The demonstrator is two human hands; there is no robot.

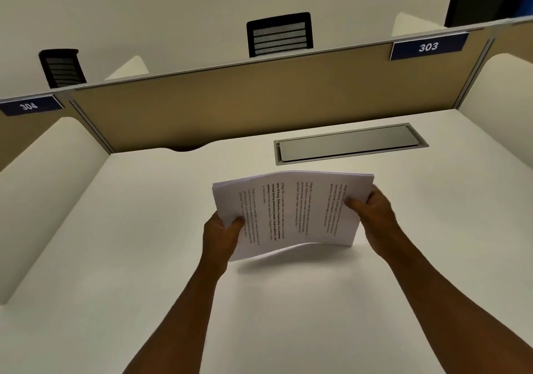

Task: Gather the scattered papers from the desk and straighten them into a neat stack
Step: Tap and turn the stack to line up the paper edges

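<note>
A stack of white printed papers (291, 212) is held above the white desk (144, 229), near its middle. The sheets bow upward in the centre, and the near edge hangs clear of the desk with a shadow beneath it. My left hand (220, 236) grips the stack's left end, thumb on top. My right hand (372, 215) grips the right end, thumb pressed on the printed page. The sheet edges at the left end look slightly fanned. No loose papers lie elsewhere on the desk.
A grey cable hatch (350, 144) is set into the desk just beyond the papers. A tan partition (259, 99) with a "303" label (428, 46) closes the back. White side dividers (43, 186) flank the desk. Black chair backs (279, 34) show beyond.
</note>
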